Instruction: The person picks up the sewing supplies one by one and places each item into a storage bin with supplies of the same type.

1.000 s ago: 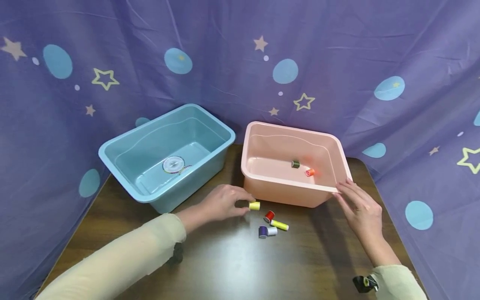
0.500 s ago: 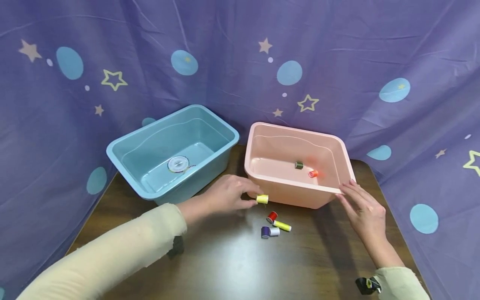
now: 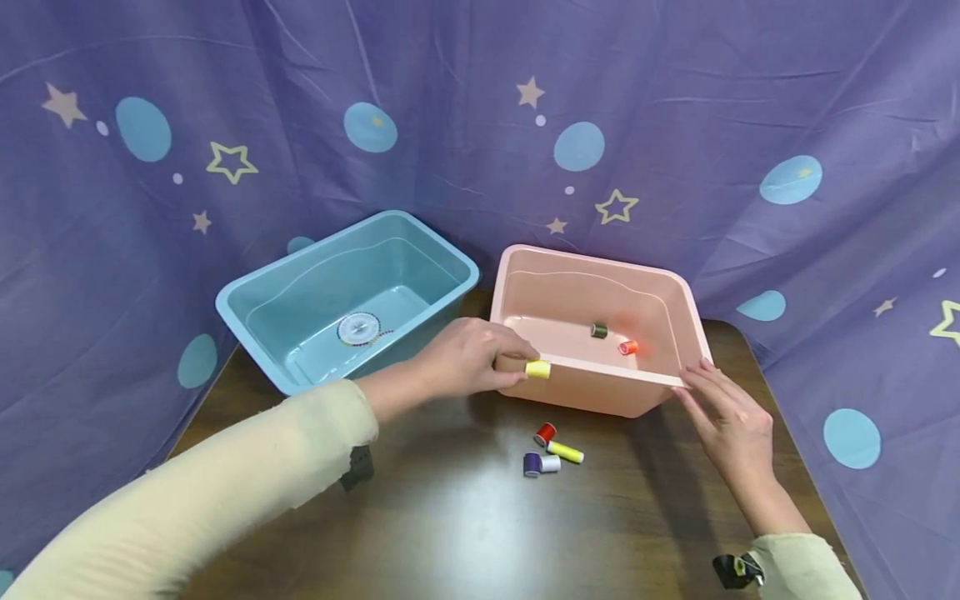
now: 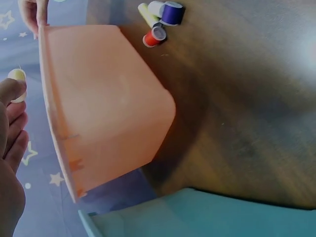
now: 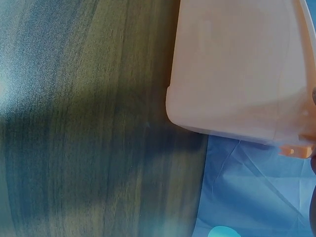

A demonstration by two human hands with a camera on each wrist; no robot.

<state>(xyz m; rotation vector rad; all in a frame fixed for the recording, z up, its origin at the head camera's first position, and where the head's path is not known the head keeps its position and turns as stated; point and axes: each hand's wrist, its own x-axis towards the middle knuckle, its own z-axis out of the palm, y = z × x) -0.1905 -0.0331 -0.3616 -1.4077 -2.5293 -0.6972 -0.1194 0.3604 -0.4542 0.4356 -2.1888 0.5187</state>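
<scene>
My left hand (image 3: 474,357) pinches a yellow thread spool (image 3: 537,369) between thumb and fingers, level with the front rim of the pink bin (image 3: 592,390). In the left wrist view the spool's pale end (image 4: 18,75) shows above the thumb, beside the bin's rim. My right hand (image 3: 729,425) holds the bin's front right corner, fingers over the rim and thumb at the outer side. Inside that bin lie a dark green spool (image 3: 598,331) and an orange spool (image 3: 628,347). The right wrist view shows mostly the bin's outer wall (image 5: 237,64), with the hand barely in at the edge.
On the wooden table (image 3: 480,533) lie a red spool (image 3: 545,433), a long yellow spool (image 3: 566,452), a purple spool (image 3: 532,464) and a white spool (image 3: 550,463). A blue bin (image 3: 262,354) at left holds a wheel of pins (image 3: 358,329). A purple curtain (image 3: 465,100) hangs behind.
My left hand has lifted the yellow spool from the table, up and slightly right to the pink bin's front rim. My right hand keeps its place on the corner.
</scene>
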